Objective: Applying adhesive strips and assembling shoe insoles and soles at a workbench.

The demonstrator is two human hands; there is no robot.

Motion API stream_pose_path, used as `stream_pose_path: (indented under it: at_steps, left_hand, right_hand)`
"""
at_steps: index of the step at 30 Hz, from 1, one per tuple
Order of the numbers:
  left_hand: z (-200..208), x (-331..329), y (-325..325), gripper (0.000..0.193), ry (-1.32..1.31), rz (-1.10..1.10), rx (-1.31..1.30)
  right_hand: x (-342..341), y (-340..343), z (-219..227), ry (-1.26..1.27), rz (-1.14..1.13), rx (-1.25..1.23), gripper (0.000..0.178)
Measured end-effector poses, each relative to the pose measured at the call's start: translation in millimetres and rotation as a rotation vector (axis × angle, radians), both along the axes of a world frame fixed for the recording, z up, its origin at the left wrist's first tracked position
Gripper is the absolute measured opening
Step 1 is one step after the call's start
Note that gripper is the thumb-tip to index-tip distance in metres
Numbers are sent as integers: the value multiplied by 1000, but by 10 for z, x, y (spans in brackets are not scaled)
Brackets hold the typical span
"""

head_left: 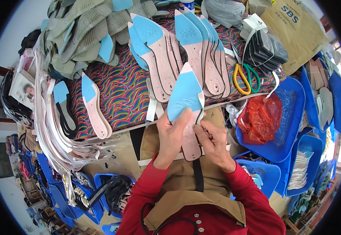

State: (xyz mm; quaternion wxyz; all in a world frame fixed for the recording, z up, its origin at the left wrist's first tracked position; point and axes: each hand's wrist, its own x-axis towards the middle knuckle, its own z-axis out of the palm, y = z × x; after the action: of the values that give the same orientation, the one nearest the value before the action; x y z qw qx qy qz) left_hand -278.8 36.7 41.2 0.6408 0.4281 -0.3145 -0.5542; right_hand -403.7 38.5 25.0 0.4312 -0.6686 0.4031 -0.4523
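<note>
A shoe insole [185, 98], pink with a blue toe section and a dark edge, is held upright in front of my apron. My left hand [171, 137] grips its left side, with the thumb lying on the blue and pink face. At the insole's right edge, my right hand [214, 141] is closed in a pinch; whatever thin piece is between its fingers is too small to make out. Below the insole a black strip [198, 176] hangs down over the apron. Just beyond my hands, similar insoles stand in a left stack [155, 58] and a right stack [202, 55].
Grey-green soles [84, 35] pile at the far left of the patterned cloth [119, 94]. White strips [47, 117] drape over the table's left end. Yellow- and green-handled scissors [243, 78] lie right of the stacks. A blue basin [292, 113] holds a red plastic bag [260, 119].
</note>
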Motion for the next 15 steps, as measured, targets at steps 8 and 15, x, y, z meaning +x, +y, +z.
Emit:
stream_pose_path:
  at_steps: [8, 15]
  left_hand:
    - [22, 100, 172, 30, 101, 9, 133]
    - [-141, 521, 80, 19, 486, -124, 76]
  right_hand:
    - [57, -42, -58, 67, 80, -178, 20]
    - [-95, 6, -14, 174, 253, -119, 23]
